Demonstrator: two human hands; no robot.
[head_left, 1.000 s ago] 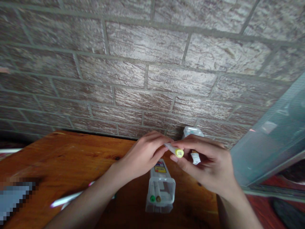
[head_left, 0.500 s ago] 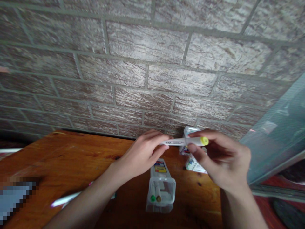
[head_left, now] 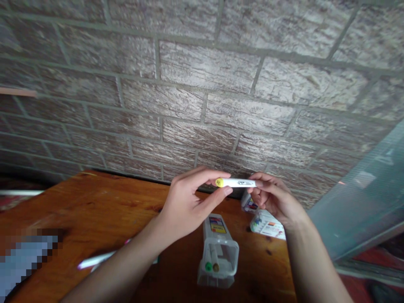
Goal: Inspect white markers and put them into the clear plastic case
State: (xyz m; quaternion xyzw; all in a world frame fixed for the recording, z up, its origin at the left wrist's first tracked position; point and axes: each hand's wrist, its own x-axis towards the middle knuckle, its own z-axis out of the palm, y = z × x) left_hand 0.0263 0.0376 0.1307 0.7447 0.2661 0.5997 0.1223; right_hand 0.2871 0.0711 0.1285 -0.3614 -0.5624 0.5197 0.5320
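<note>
A white marker [head_left: 235, 182] with a yellow end is held level above the table. Its yellow end, now on the left, sits between the thumb and forefinger of my left hand [head_left: 192, 202], which close lightly around it. My right hand [head_left: 274, 195] pinches the other end, its remaining fingers curled in. Below the hands, a clear plastic case [head_left: 235, 256] lies with its open end toward me. Inside it are a green-ended marker [head_left: 208, 266] and a brown-ended marker [head_left: 216, 267].
Past my right hand are another clear case [head_left: 248, 204] and a white printed package [head_left: 268, 226]. A purple-ended marker [head_left: 94, 261] lies partly behind my left forearm on the wooden table [head_left: 120, 206]. A brick-patterned wall [head_left: 186, 101] rises behind; a glass panel [head_left: 356, 189] stands right.
The marker has been turned end for end: its yellow end has gone from my right hand to my left. The view has shifted slightly.
</note>
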